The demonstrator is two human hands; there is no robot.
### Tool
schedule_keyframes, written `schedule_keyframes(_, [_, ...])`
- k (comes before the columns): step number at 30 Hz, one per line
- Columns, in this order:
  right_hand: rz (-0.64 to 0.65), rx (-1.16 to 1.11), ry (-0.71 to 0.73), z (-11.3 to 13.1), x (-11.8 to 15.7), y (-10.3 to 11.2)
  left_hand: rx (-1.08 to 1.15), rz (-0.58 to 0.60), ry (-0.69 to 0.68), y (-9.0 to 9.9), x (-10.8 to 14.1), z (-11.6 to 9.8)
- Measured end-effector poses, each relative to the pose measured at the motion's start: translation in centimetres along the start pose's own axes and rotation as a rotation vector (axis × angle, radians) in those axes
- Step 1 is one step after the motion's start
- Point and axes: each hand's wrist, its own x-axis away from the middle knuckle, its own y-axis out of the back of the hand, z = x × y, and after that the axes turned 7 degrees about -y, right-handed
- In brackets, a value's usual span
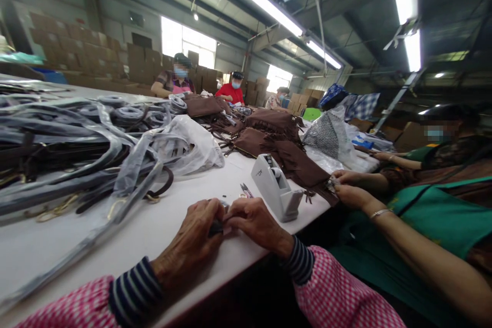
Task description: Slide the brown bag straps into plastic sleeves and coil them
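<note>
My left hand [192,236] rests on the table edge with fingers curled around a small dark grey item [216,226], mostly hidden by the fingers. Touching it from the other side, my right hand [255,221] has its thumb and fingers pinched together. A small pale piece [227,230] shows under the right fingertips; its kind is unclear. Just beyond my hands lie small pointed snips [246,191], their handles partly hidden. A light grey tape dispenser [277,189] stands to the right of them.
Plastic-wrapped straps [96,133] with metal clasps heap across the left of the white table [184,189]. Brown fringed bags [269,138] lie beyond the dispenser. At right, a co-worker's hands [351,189] hold a bag's end. Several other people sit across the table.
</note>
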Motion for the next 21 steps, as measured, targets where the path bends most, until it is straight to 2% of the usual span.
schedule_keyframes(4, [0.065,-0.086,-0.172,0.6,-1.3,0.6,0.041,-0.076,0.025,-0.3,-0.1,0.1])
schedule_keyframes(8, [0.259,-0.146,-0.223,0.7,-2.3,1.0,0.114,-0.103,0.072,-0.4,-0.5,-0.2])
schedule_keyframes(10, [0.301,-0.149,-0.231,0.6,-2.5,1.1,0.134,-0.109,0.096,-0.2,-0.6,-0.4])
schedule_keyframes(13, [0.291,-0.130,-0.192,0.3,-2.4,1.0,0.084,-0.094,0.114,0.5,-0.4,-0.5])
schedule_keyframes(15, [0.254,-0.105,-0.156,0.2,-2.2,0.8,0.028,-0.039,0.105,0.9,-0.2,-0.3])
schedule_keyframes(18, [0.194,-0.076,-0.144,0.1,-1.8,0.6,-0.060,0.049,0.015,1.3,-0.1,0.2])
schedule_keyframes(21, [0.224,-0.117,-0.165,0.4,-1.8,0.8,-0.098,0.097,-0.082,1.3,-0.2,0.6])
